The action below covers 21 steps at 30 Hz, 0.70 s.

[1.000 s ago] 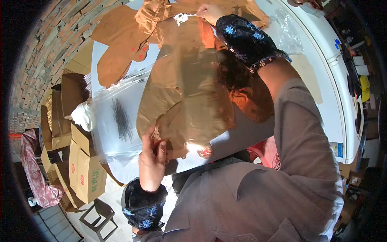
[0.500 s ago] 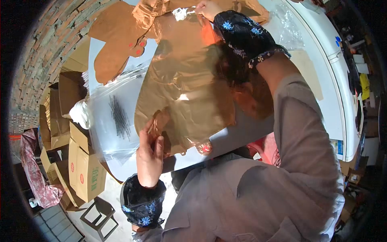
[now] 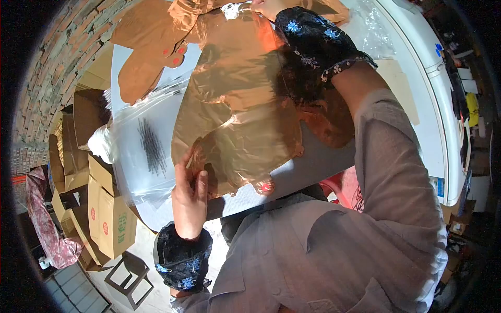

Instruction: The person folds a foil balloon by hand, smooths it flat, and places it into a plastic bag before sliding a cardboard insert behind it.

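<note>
A large copper-coloured foil sheet, seemingly a flat uninflated foil balloon [image 3: 235, 120], lies across the table in front of me. My left hand [image 3: 189, 201] rests at its near left edge, fingers stretched out and thumb apart, touching the foil. At the far end, my right hand [image 3: 269, 8] has its fingers pinched at the foil's top edge, partly cut off by the frame. Beside those fingers is a small white crumpled piece [image 3: 230, 10]. More copper foil shapes [image 3: 138, 78] with red spots lie at the far left.
Clear plastic bags [image 3: 151, 146] with dark print cover the table's left side. Open cardboard boxes [image 3: 107, 208] stand left of the table [image 3: 245, 201], near a small stool [image 3: 129, 279]. Crinkled clear plastic [image 3: 371, 34] lies at far right, by a white appliance-like surface [image 3: 436, 104].
The foil's near part has shifted and its creases and reflections differ. My left hand has moved slightly left and up; my right hand stays at the far edge, a little higher in view.
</note>
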Motion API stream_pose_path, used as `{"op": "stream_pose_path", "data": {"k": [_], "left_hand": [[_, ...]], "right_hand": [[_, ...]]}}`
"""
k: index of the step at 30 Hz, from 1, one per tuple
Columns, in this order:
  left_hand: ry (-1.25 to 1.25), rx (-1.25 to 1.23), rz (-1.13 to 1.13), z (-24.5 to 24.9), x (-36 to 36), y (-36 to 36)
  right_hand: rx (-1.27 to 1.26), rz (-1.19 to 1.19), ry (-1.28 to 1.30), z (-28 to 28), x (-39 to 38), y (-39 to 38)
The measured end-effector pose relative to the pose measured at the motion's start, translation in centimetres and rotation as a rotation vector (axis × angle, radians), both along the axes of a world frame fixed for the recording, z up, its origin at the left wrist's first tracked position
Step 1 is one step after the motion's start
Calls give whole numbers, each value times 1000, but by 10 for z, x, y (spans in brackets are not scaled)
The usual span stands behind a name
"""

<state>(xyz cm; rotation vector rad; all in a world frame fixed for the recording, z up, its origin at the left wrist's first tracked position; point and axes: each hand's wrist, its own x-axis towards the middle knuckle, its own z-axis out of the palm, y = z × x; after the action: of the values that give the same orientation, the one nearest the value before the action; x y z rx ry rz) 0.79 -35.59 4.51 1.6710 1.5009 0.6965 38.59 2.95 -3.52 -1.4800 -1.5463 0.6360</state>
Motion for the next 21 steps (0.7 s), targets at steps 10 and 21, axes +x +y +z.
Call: {"op": "stream_pose_path", "data": {"k": [10, 21], "left_hand": [[2, -25, -2, 7, 1, -3], [-36, -105, 5, 16, 12, -4]], "right_hand": [[21, -57, 96, 3, 0, 4], [74, -25, -176, 31, -6, -21]]}}
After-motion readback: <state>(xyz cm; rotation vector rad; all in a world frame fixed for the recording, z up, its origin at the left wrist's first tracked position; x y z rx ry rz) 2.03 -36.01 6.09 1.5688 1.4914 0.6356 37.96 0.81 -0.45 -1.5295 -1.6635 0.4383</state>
